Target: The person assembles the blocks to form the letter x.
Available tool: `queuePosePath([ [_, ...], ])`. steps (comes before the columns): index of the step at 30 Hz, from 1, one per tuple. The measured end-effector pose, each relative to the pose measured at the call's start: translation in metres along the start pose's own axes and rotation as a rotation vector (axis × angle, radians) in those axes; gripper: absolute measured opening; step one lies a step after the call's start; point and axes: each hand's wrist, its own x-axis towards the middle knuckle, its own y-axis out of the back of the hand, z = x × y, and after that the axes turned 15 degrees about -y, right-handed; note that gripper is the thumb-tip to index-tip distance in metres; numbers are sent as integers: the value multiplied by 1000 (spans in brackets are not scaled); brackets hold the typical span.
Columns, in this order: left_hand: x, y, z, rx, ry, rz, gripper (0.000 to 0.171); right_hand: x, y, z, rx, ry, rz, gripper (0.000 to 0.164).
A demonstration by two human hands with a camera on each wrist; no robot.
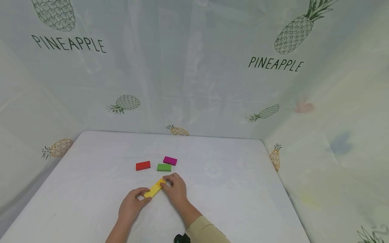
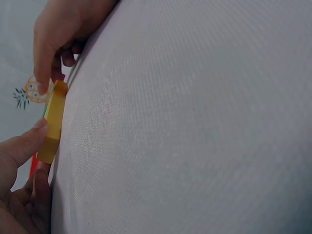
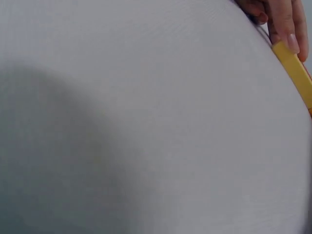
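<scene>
Two small flat blocks lie end to end in a slanted line on the white table, a light yellow block [image 1: 153, 191] and a darker, orange-yellow block [image 1: 160, 182]. My left hand [image 1: 130, 205] pinches the near end of the light yellow block between thumb and fingers. At the far end, my right hand [image 1: 176, 189] holds the orange-yellow block the same way, its fingertips covering part of it. The left wrist view shows the left thumb [image 2: 34, 135] on the yellow side. In the right wrist view, the left fingers [image 3: 283, 22] touch the light yellow block [image 3: 295, 70].
Beyond the hands lie a red block [image 1: 143, 165], a green block [image 1: 164, 167] and a magenta block [image 1: 170, 160]; green and magenta nearly touch. A black object [image 1: 182, 238] shows by the right sleeve. Pineapple-printed curtains [image 1: 194, 67] surround the table [image 1: 237, 189].
</scene>
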Motion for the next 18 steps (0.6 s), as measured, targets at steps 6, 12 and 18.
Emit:
queuePosePath([
  [6,0,1,0,-1,5,0,34,7,4,-6,49,-62,-63,24],
  [12,1,2,1,-7,17,-7,34,22,15,-16,26,-84,-120,27],
  [18,1,0,0,-4,7,1,33,33,23,-24,-18,-64,-155,31],
])
